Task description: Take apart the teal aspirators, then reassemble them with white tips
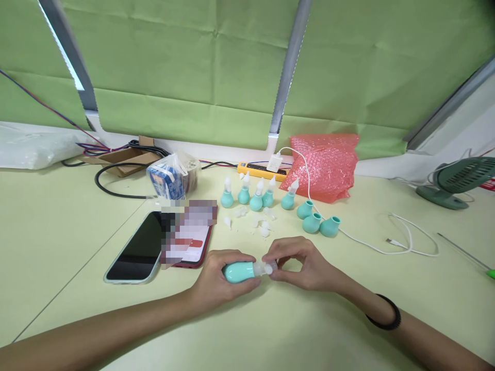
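Note:
My left hand (pixel 226 278) is wrapped round a teal bulb (pixel 238 272) lying sideways, its clear neck pointing right. At that neck, my right hand (pixel 299 263) pinches a small clear plastic piece (pixel 272 267) between thumb and fingers. Behind my hands stand several teal bulbs with white tips, such as one bulb (pixel 227 198). To their right are three open teal bulbs without tips, one of them (pixel 330 226) nearest me. Small white tips (pixel 264 229) and clear pieces (pixel 240 212) lie loose between the bulbs and my hands.
Two phones, one black-screened (pixel 139 250) and one lit (pixel 193 242), lie at left. Behind are a bagged blue package (pixel 168 180), an open carton (pixel 127 161), a yellow power strip (pixel 251 170) and red bubble wrap (pixel 325 167). A white cable (pixel 363 242), screwdriver (pixel 464 252) and green fan (pixel 464 175) are at right.

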{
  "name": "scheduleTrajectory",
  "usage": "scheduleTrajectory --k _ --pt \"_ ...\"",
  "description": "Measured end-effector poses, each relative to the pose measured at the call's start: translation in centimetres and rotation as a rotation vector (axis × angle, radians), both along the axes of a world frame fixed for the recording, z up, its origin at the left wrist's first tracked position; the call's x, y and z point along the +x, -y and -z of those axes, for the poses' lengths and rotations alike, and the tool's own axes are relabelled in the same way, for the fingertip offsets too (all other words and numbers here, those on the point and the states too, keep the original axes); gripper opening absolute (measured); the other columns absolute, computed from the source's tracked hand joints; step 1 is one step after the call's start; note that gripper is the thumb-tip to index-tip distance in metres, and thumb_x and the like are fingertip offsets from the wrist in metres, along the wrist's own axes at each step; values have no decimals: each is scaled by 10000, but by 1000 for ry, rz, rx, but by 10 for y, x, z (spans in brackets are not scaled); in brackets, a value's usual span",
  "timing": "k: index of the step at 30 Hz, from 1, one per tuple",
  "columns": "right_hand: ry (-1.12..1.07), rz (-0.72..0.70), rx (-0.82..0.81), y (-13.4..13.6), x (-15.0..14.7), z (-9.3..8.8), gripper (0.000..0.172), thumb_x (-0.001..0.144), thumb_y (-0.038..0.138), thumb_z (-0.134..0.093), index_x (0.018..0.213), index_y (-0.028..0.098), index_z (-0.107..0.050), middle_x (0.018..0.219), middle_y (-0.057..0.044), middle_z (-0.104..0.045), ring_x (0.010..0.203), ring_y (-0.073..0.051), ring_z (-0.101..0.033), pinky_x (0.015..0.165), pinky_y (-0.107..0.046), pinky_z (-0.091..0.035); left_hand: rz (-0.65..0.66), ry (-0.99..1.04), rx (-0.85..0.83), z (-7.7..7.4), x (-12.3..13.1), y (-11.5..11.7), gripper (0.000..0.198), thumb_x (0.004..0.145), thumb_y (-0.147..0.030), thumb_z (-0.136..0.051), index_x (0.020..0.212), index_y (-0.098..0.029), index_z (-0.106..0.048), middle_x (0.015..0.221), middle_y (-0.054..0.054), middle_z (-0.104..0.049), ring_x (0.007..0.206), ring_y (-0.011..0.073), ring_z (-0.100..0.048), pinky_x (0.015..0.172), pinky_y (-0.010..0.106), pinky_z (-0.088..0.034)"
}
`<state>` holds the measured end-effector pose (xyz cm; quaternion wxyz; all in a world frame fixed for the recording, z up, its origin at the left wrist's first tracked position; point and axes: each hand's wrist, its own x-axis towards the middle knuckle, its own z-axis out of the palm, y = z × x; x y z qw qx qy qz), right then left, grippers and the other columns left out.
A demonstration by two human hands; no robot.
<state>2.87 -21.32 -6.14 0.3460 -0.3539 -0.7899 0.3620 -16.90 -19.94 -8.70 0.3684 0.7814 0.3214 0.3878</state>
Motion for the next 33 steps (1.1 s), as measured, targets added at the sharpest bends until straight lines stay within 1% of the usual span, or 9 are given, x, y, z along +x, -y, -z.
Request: scheduleTrajectory --k 4,6,11,14,18,20,24,27,33 --pt "63 12 90 0 0 -1 179 688 182 -595 857 150 -645 674 -41 -599 575 -112 -546 524 -230 -476 0 -36 -43 1 1 -1 188 631 -256 -652 779 -141 -636 677 15 -634 579 128 -558 518 209 -418" --pt "93 18 111 1 -1 -2 185 697 193 -586 866 143 -645 665 -46 -612 573 -116 -552 532 -232 -475 -4 -47 -33 1 2 -1 190 631 -262 -654 779 -143 -636 678 13 -632 579 126 -555 521 209 -416" --pt "75 67 50 4 -4 0 203 709 213 -579 869 110 -650 670 -68 -635 575 -127 -571 534 -233 -474 -3 -48 46 0 2 -1 183 639 -250 -650 779 -133 -634 661 19 -624 566 123 -548 519 211 -408" --pt "-16 101 -84 7 -7 5 208 715 232 -577 849 95 -655 608 -57 -620 513 -118 -562 490 -228 -467 -6 -50 95 0 2 -1 179 653 -253 -641 783 -129 -631 651 26 -619 558 124 -549 510 212 -402" --pt "-198 99 -376 9 -13 9 235 698 287 -597 821 95 -655 545 -33 -594 452 -112 -554 452 -236 -475 5 -49 193 3 1 -1 169 680 -259 -623 792 -133 -622 638 28 -607 552 122 -542 507 211 -401" --pt "-279 114 -487 10 -15 10 270 675 322 -615 810 92 -654 547 -37 -598 452 -120 -567 439 -238 -480 18 -44 246 4 0 0 163 691 -248 -614 802 -128 -616 644 34 -602 556 121 -539 510 210 -403" --pt "-352 164 -616 13 -19 9 314 626 354 -651 777 79 -658 543 -49 -606 462 -140 -596 422 -230 -480 17 -71 318 5 0 2 137 709 -223 -601 807 -129 -611 622 28 -577 537 113 -520 490 204 -391" --pt "-383 198 -702 15 -21 7 339 607 373 -659 760 70 -657 558 -60 -615 482 -153 -610 436 -231 -485 20 -83 364 5 1 2 110 726 -223 -584 790 -138 -609 633 26 -573 555 115 -525 508 207 -405" --pt "-410 208 -830 17 -20 8 323 594 384 -661 691 77 -641 554 -47 -616 485 -144 -611 436 -207 -472 -2 -84 477 6 2 2 168 733 -244 -570 847 -123 -592 631 38 -574 552 123 -521 503 219 -424"
